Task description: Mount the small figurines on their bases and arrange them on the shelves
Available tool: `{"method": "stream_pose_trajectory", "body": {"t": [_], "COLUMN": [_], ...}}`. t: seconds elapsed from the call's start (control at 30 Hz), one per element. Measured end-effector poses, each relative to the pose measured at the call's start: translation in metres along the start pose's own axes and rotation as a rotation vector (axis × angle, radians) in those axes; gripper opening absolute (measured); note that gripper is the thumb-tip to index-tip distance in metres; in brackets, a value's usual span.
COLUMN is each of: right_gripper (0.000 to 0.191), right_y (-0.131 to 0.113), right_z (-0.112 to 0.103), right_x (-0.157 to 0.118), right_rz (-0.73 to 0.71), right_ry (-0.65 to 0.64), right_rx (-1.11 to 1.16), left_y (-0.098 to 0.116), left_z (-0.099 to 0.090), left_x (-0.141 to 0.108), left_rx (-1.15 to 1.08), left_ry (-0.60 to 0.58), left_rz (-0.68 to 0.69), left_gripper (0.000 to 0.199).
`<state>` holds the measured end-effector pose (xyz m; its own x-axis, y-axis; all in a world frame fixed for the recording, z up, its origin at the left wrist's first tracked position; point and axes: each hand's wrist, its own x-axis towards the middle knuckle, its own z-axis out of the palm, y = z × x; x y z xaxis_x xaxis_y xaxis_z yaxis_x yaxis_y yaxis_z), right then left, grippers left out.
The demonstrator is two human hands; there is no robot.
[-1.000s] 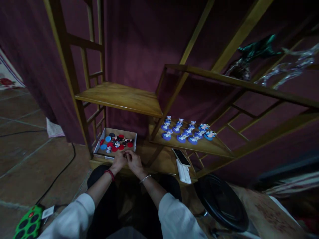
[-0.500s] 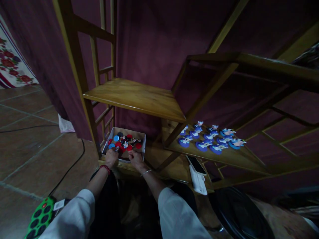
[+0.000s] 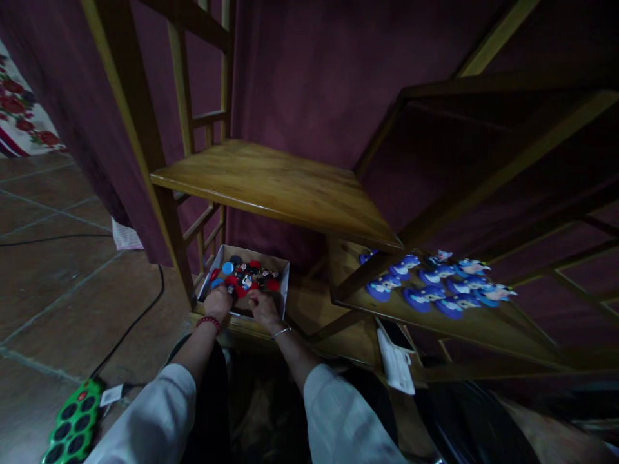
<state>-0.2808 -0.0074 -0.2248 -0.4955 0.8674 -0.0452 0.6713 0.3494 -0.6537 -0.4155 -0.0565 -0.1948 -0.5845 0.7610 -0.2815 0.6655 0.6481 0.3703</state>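
Observation:
A shallow cardboard box (image 3: 285, 288) stands on the lowest shelf board and holds several small red, black and blue figurines (image 3: 247, 281). My left hand (image 3: 218, 301) is over the box's front left part, its fingers bent down at the figurines; what they hold, if anything, is hidden. Beside it, my right hand (image 3: 263, 305) reaches over the front wall with its fingers curled together near a red piece. Whether something small is between those fingertips cannot be made out. A light blue round piece (image 3: 227, 268) lies near the box's left side.
An upper wooden shelf (image 3: 280, 187) overhangs the box. Several blue and purple figurines (image 3: 424, 298) stand on a shelf to the right. A phone (image 3: 397, 335) and white packet (image 3: 396, 367) lie below them. A green power strip (image 3: 74, 422) is on the floor.
The view has shifted, so the shelves and blue figurines appear larger and farther right. My right hand's fingers have curled in slightly; my left hand stays at the box's front left.

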Motion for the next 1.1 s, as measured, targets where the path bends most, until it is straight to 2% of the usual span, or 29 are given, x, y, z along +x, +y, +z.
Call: {"method": "stream_pose_trajectory", "body": {"t": [0.17,0.4,0.63,0.73,1.0,1.1], "right_gripper": [0.034,0.046,0.058,0.055,0.042,0.04], "right_y": [-0.005,-0.01,-0.005,-0.006,-0.024,-0.026], "right_z": [0.001,0.003,0.01,0.01,0.0,0.002], "right_x": [0.009,0.024,0.037,0.039,0.045,0.049], "right_rz": [-0.023,-0.066,-0.174,-0.16,0.001,-0.019], "right_ry": [0.018,0.092,0.028,0.01,0.007,0.055], "right_rx": [-0.042,-0.042,-0.023,-0.059,-0.236,-0.238], "left_y": [0.003,-0.003,-0.002,-0.001,0.001,0.002], "left_z": [0.004,0.018,0.012,0.01,0.012,0.01], "left_x": [0.006,0.016,0.016,0.014,0.014,0.015], "left_rx": [0.006,-0.033,-0.03,-0.008,-0.002,-0.034], "left_ry": [-0.017,0.012,-0.023,-0.057,-0.071,-0.076], "left_rz": [-0.001,0.084,0.118,0.14,0.136,0.128], "left_gripper": [0.031,0.037,0.034,0.035,0.035,0.033]}}
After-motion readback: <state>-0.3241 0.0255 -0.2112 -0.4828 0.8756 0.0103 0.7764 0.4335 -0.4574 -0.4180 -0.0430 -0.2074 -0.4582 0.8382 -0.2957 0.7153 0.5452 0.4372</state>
